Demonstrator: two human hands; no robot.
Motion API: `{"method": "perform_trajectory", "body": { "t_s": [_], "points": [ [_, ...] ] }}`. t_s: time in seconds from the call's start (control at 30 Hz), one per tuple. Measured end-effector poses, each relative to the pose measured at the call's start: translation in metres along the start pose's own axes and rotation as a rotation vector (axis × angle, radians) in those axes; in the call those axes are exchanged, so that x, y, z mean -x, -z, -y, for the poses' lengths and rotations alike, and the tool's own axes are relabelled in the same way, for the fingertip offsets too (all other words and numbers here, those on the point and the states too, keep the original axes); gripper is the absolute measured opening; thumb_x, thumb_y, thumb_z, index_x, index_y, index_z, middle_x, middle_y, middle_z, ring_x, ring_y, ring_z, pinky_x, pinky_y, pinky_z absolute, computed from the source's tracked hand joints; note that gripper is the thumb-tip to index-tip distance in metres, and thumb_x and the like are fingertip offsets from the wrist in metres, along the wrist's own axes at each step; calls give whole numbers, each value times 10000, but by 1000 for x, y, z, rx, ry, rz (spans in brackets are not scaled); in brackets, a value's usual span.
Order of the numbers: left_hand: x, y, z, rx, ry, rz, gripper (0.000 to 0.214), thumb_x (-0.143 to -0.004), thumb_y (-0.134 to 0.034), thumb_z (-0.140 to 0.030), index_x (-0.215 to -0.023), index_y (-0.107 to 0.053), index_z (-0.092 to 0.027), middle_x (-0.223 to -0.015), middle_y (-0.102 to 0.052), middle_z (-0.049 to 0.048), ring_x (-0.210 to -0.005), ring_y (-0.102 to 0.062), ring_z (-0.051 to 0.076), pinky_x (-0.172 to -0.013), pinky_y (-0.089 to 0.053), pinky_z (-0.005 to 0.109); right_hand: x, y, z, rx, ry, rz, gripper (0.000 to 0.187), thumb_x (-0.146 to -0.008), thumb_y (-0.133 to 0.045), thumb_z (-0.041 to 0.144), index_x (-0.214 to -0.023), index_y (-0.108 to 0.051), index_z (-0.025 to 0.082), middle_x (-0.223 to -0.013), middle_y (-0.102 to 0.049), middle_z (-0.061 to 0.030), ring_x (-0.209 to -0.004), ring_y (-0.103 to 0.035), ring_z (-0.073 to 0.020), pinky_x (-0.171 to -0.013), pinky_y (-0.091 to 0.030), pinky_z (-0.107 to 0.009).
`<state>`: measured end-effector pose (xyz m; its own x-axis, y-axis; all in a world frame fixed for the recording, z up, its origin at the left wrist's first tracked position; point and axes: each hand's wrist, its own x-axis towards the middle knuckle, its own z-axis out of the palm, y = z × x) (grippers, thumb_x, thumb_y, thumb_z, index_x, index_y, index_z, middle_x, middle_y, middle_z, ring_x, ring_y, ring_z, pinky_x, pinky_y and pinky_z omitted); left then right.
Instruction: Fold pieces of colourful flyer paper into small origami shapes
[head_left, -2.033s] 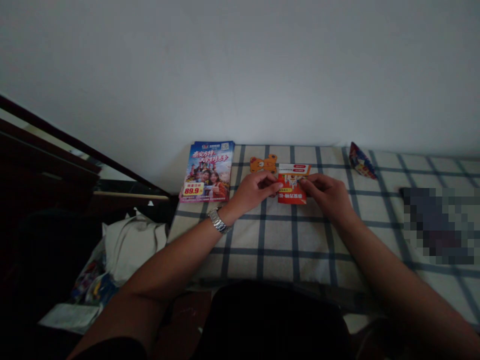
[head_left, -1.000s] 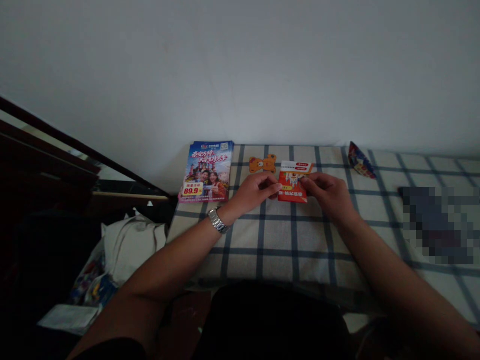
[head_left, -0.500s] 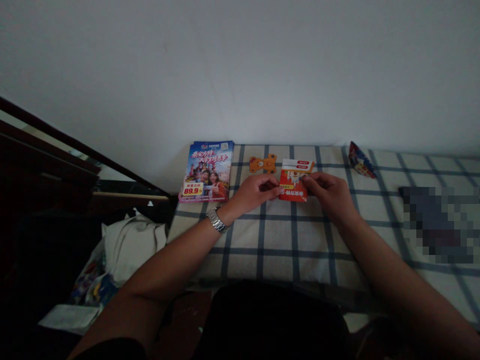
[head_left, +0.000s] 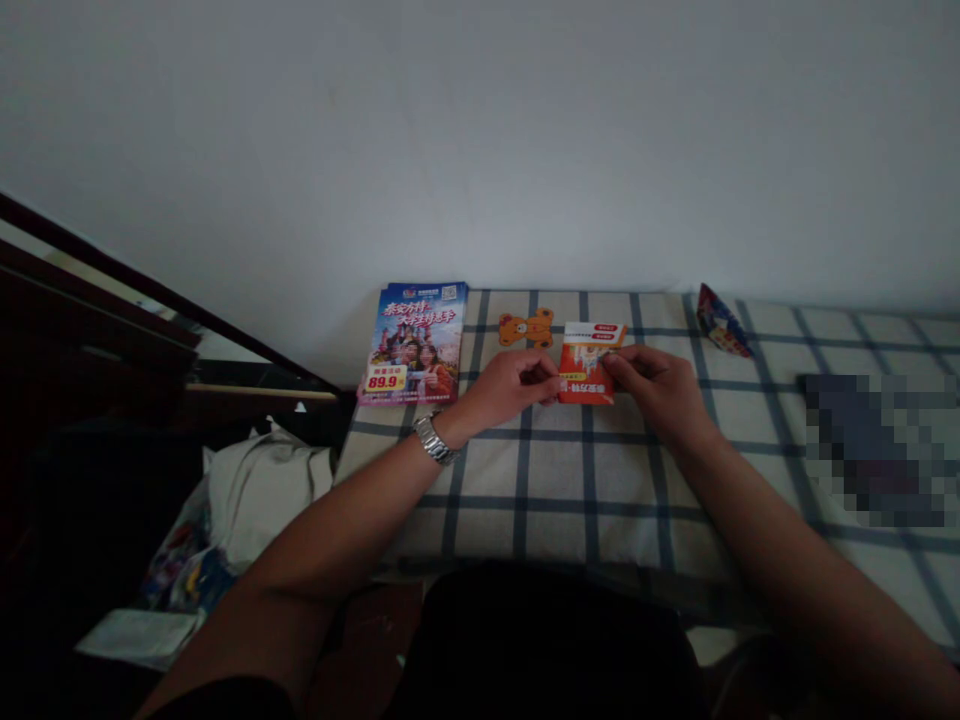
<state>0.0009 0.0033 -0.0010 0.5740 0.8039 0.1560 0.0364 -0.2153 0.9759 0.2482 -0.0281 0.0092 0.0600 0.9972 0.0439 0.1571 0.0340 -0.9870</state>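
Note:
Between my hands is a folded flyer (head_left: 585,365), orange-red with a white band at its far edge, just over the checked cloth. My left hand (head_left: 521,382), with a metal watch on its wrist, pinches the flyer's near left corner. Thumb and fingers of my right hand (head_left: 656,385) are closed on its right edge. Beyond my left hand lies a brown teddy-bear cutout (head_left: 526,327). To the left is a stack of colourful flyers (head_left: 416,345), the top one marked 89.9.
A folded colourful paper piece (head_left: 721,322) stands at the back right on the checked cloth (head_left: 555,480). Farther right lies a dark blurred-out object (head_left: 870,450). A white bag (head_left: 262,490) sits low at the left, below a dark rail (head_left: 150,285). The wall (head_left: 525,150) rises behind.
The far edge of the flyer sits slightly lower than before. Both hands keep hold of it and have hardly moved.

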Motion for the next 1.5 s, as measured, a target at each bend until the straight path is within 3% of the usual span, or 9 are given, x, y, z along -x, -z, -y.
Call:
{"method": "perform_trajectory", "body": {
  "t_s": [0.67,0.93,1.1,1.27,1.5],
  "points": [
    [1,-1,5,-78,78,5,323,-946,-778,-492,-966,-752,-171,-815,-763,33,-703,-704,129,-647,-531,236,-1,1,-3,-4,-16,-38,404,-796,-873,631,-849,-772,243,-850,-825,-43,-764,-782,-235,-696,-690,-361],
    [1,-2,3,-114,82,-36,255,-914,-798,-422,-937,-739,-175,-858,-784,42,-742,-712,137,-669,-538,240,-1,1,-4,5,-9,-29,410,-807,-861,636,-857,-777,238,-835,-819,-43,-746,-773,-229,-695,-688,-358],
    [1,-2,1,-27,92,5,217,-934,-776,-362,-899,-695,-164,-771,-746,17,-672,-689,110,-655,-525,226,0,-1,-1,-26,-14,-14,411,-796,-875,630,-834,-777,233,-813,-810,-38,-711,-752,-210,-673,-675,-336],
    [2,-2,-7,20,60,80,308,-974,-750,-434,-856,-649,-168,-761,-717,11,-668,-670,99,-643,-512,215,1,0,-1,-3,-14,-20,391,-805,-872,616,-841,-781,238,-814,-811,-37,-737,-766,-223,-686,-680,-343],
    [2,-3,-11,44,72,84,349,-977,-740,-480,-861,-626,-171,-774,-710,16,-673,-670,103,-653,-531,224,0,1,-2,-4,3,-20,392,-806,-867,627,-842,-779,247,-830,-817,-39,-745,-775,-231,-699,-693,-363]
  ]
}}
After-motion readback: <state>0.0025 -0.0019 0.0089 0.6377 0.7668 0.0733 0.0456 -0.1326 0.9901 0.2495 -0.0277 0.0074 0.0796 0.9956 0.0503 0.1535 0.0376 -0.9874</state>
